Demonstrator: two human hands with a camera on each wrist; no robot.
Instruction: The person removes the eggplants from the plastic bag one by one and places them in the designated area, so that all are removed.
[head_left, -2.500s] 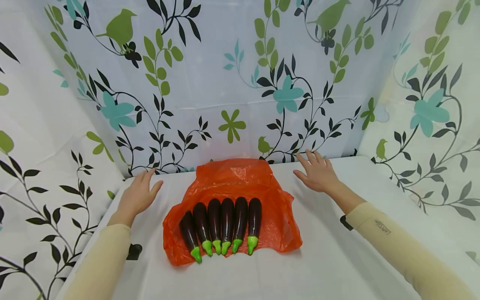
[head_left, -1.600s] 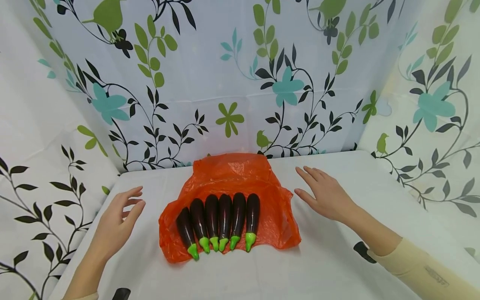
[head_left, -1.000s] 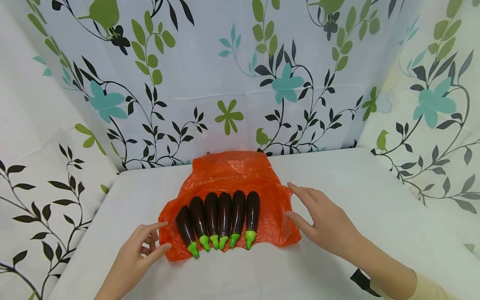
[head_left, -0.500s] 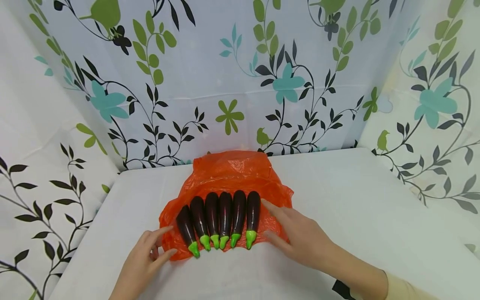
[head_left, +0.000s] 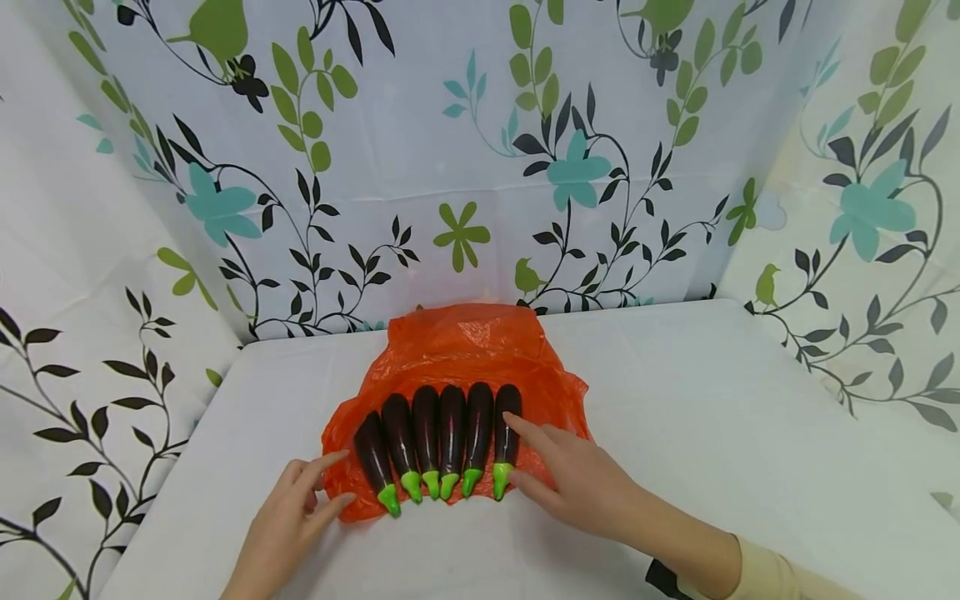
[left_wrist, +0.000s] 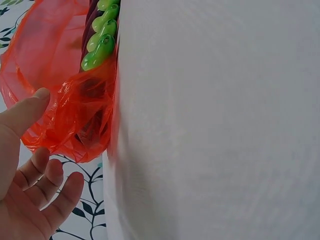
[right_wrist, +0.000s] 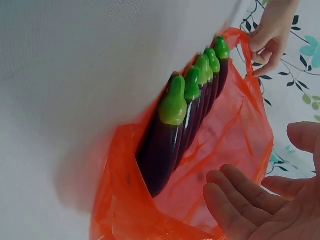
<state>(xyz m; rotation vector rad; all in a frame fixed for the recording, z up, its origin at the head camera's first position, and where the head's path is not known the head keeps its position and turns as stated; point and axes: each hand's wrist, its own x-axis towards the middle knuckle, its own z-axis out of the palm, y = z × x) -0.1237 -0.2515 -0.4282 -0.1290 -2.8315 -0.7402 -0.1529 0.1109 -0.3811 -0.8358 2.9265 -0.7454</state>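
Observation:
Several dark purple eggplants with green stem ends lie side by side on a crumpled orange plastic bag, stems toward me. My left hand is at the bag's left edge, thumb and index finger spread; the left wrist view shows its thumb beside the bag and the other fingers loosely bent, gripping nothing. My right hand reaches over the bag's right side, its index fingertip overlapping the rightmost eggplant in the head view. In the right wrist view its fingers are extended and apart from the eggplants.
The bag lies on a white-covered table. Behind it and at both sides hangs a white curtain printed with leaves, birds and flowers. A black object shows under my right wrist, by the cream sleeve.
Both hands have come down and inward from beside the bag, the left to its left edge, the right across its right side to the rightmost eggplant. Eggplants and bag look unmoved.

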